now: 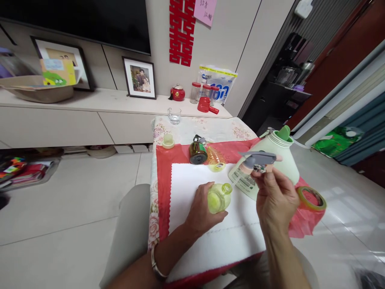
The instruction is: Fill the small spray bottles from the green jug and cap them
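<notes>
My left hand is wrapped round a small yellow-green clear bottle, tilted above the white cloth, its mouth uncapped. In my right hand is a grey and pink spray head, gripped by its trigger side. Its thin dip tube points down toward the bottle's mouth; whether the tip touches the rim I cannot tell. Behind the right hand stands a large pale green jug with a green piece in its opening. A dark green bottle and a clear amber-tinted bottle lie just beyond the cloth.
On the table's left edge sits a pale yellow cap; a glass cup is farther back. A roll of tape rests at the right edge on red sheeting. The white cabinet beyond holds frames and jars.
</notes>
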The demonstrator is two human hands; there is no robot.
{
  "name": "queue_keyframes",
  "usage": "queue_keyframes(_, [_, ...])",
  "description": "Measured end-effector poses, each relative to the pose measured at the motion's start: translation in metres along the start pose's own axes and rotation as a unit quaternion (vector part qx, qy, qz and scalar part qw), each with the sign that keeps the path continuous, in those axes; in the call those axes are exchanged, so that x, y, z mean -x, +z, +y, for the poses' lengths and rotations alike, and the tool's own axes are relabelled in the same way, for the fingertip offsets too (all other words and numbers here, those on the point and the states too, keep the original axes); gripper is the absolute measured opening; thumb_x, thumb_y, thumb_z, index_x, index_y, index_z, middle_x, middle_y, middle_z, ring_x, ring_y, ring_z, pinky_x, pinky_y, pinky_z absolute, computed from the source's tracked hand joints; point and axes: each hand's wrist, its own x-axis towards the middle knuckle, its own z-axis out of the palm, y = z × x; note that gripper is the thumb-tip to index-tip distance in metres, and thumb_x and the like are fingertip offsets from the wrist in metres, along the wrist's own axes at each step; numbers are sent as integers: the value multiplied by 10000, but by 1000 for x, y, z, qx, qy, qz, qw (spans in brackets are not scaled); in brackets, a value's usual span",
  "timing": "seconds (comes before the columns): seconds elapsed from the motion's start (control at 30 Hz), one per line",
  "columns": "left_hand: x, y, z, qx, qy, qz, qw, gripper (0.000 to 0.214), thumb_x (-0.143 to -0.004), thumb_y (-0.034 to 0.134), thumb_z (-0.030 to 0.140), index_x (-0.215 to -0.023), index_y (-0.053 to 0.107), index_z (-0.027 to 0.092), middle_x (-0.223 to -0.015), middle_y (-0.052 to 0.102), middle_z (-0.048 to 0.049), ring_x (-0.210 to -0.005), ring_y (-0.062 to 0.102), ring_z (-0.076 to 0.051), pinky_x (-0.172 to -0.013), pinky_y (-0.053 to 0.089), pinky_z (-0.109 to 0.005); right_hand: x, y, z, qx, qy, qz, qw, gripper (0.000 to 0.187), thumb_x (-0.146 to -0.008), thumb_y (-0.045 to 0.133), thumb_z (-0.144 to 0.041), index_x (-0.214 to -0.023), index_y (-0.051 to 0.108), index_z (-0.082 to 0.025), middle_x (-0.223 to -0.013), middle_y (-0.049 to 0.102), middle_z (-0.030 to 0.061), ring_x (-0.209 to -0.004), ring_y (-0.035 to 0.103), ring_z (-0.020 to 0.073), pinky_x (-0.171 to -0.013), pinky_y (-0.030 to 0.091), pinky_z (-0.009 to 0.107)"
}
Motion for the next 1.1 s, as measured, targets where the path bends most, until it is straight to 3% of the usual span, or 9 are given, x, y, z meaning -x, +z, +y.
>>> queue_keyframes(0.23, [-2,-1,-1,22,-2,5,1000,856,-559,807,168,-1303,388,233,-1239,526,-89,-1187,534,-312,-1052,436,-532,35,-24,27,58,71,-58,994,272,-775,814,-315,-1004,746,-185,-931,719,50,-837,688,167,-888,523,364])
queue_keyframes(0.57, [-2,-4,1,-23,-15,26,999,854,-548,807,189,-1307,418,224,-1284,560,-110,-1218,547,-335,-1057,423,-550,28,-39,27,95,63,-74,991,255,-780,814,-322,-1001,741,-217,-952,704,26,-848,658,149,-863,502,327])
queue_keyframes(0.9, [-3,-7,5,-114,-32,39,992,869,-524,842,225,-1293,440,257,-1298,632,-91,-1184,594,-353,-1027,413,-577,32,-46,24,215,24,-141,966,226,-785,801,-339,-969,736,-226,-975,699,29,-866,629,158,-779,512,288])
queue_keyframes(1.1, [-4,-4,3,-148,-54,35,987,839,-534,842,252,-1277,453,242,-1281,643,-98,-1154,600,-356,-1010,415,-576,27,-37,1,322,-76,-175,927,162,-856,740,-349,-942,707,-215,-836,648,0,-707,548,103,-618,436,235])
